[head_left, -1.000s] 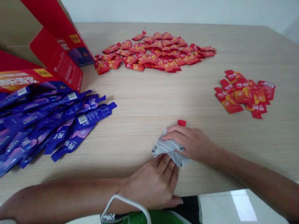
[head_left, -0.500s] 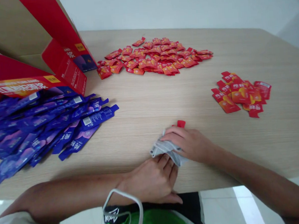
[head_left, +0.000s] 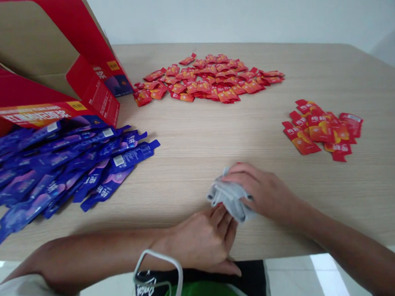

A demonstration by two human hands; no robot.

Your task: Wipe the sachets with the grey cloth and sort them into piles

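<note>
My right hand (head_left: 265, 190) is closed on a crumpled grey cloth (head_left: 234, 195) and presses it down near the table's front edge. Under the cloth lies a red sachet (head_left: 219, 205), almost wholly hidden; only a sliver of red shows by my left fingertips. My left hand (head_left: 203, 239) bears down on the near end of that sachet with its fingers together, the thumb stretched out towards the table edge. The fingertips meet the lower side of the cloth.
Blue sachets (head_left: 94, 163) lie heaped at the left before an open red carton (head_left: 97, 94). A wide spread of red sachets (head_left: 209, 78) lies at the back of the wooden table (head_left: 196, 134). A smaller red sachet pile (head_left: 321, 129) is at the right. A white cable loop (head_left: 180, 274) hangs below.
My right hand and the cloth have shifted a little to the right over the sachet, hiding the red tab that stuck out beyond them. My left hand stays put. The view has tilted slightly.
</note>
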